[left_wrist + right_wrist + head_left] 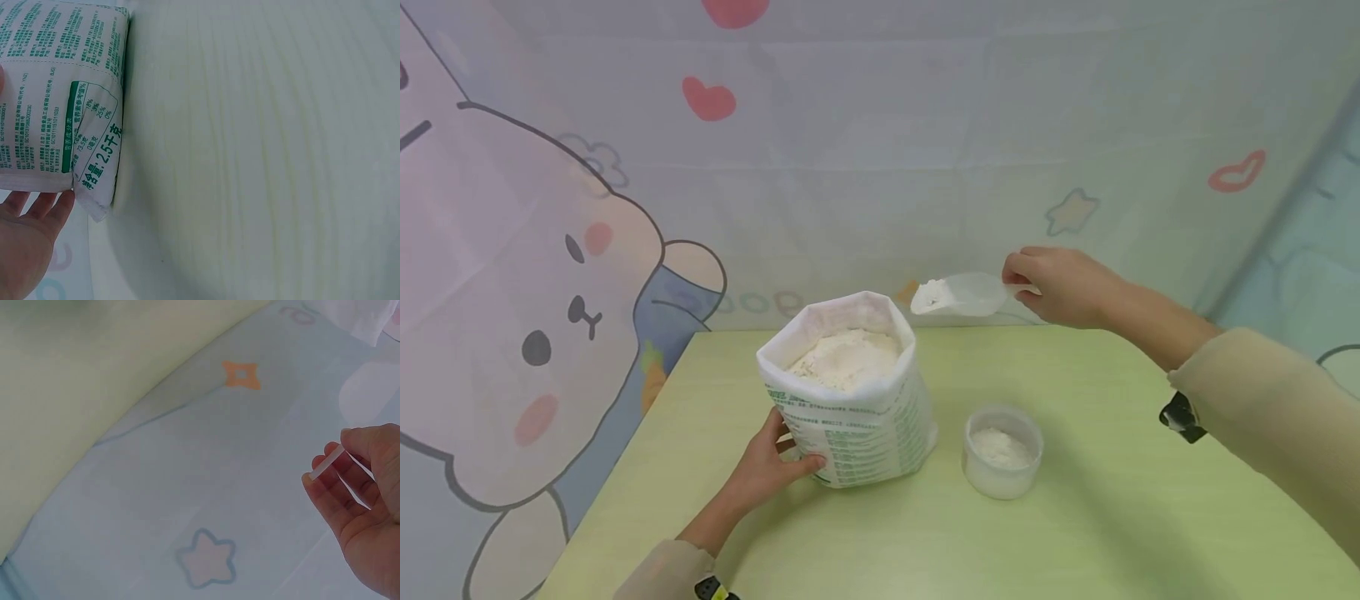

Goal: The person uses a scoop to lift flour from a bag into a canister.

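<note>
Nearest the camera, at 4 o'clock in the head view, a beige right sleeve [1270, 417] reaches in. Behind everything spreads a pale backdrop [887, 125], with pink hearts towards 11 o'clock, a big cartoon animal at 9 o'clock and faint lettering, partly hidden behind the bag. Below it is a light yellow-green table [880, 550].

The white bag [857, 442] stands on the table just below centre, open-topped and holding pale powder [848, 358]. Its green Chinese print is too small to read from the head, but the left wrist view shows "2.5千克" in large characters, and a small table with "25%" and "0%" beside it.

At the bag's 8 o'clock, the left hand [767, 467] grips its lower corner in a wide hold, thumb on the printed face, other fingertips against the bottom edge. At the bag's 2 o'clock, raised above the table, the right hand [1063, 287] pinches a slim handle narrowly between thumb and fingers. At the bag's 4 o'clock, well apart from the raised hand, a whitish tub [1000, 482] contains more powder. The handle belongs to a clear scoop [973, 293], pointing to 9 o'clock, with white powder at its tip.
</note>
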`<state>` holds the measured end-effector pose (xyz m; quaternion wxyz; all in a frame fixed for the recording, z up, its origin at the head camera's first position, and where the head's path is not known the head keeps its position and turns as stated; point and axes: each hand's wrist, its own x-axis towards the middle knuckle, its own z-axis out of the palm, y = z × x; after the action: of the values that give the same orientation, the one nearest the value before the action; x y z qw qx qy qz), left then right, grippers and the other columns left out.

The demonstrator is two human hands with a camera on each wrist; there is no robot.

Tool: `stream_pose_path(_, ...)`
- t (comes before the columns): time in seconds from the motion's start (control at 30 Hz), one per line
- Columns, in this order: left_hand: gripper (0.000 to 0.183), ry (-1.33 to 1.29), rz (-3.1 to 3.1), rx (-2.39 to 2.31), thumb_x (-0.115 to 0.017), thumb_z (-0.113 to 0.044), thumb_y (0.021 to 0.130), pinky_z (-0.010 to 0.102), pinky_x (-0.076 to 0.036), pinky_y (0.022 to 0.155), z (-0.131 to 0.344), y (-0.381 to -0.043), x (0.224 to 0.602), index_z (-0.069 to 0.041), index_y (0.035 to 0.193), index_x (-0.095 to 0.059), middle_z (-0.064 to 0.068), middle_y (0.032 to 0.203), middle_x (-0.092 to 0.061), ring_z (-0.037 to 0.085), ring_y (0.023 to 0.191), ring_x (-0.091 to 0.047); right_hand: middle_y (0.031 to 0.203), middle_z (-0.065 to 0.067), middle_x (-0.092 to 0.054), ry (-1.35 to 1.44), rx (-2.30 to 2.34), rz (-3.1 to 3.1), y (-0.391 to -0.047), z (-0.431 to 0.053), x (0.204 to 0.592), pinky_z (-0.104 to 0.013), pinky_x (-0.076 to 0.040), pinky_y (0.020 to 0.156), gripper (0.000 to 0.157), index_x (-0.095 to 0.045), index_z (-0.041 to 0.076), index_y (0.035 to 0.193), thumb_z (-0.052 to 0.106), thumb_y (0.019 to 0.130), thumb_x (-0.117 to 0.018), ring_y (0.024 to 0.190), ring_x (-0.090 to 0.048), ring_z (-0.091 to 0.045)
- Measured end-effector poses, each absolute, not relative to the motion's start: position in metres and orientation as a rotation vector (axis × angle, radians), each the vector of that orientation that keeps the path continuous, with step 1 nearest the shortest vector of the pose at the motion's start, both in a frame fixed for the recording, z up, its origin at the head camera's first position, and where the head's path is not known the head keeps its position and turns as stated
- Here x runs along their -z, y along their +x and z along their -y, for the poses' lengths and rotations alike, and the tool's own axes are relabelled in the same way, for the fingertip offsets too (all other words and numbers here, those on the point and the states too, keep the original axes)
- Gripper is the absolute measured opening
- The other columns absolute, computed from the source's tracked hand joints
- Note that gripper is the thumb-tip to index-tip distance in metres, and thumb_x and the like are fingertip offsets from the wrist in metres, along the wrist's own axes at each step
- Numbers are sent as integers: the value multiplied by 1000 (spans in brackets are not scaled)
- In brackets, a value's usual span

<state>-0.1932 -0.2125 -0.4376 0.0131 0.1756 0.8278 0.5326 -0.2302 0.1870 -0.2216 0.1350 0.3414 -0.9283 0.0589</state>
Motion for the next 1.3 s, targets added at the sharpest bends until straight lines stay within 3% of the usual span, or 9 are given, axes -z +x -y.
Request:
stream_pose_path(0.47,74,537,-2581,-1658,-80,-28,71,45,-43,99,215,-191,436,-29,129,-34,-3,126,-48,25,120,-45,87,-3,-59,1002,-200,2692,-226,-214,262,-33,-52,64,16,-59,6,93,-2,80,-65,75,-59,-19)
stream_pose_path(0.9,73,543,-2592,-1665,-79,-25,72,44,-43,99,217,-191,437,-24,129,-35,-1,127,-47,26,121,-44,84,3,-57,1037,-206,2723,-213,-236,298,-29,-51,62,20,-59,11,90,-2,77,-69,74,-58,-13)
stream_pose_path(1.3,72,528,-2590,-1661,-79,-25,72,44,-43,99,218,-192,438,-25,129,-35,-2,127,-47,26,121,-44,85,6,-56,1065,-136,2753,-207,-245,312,-30,-51,62,24,-60,13,89,-1,75,-71,75,-58,-13)
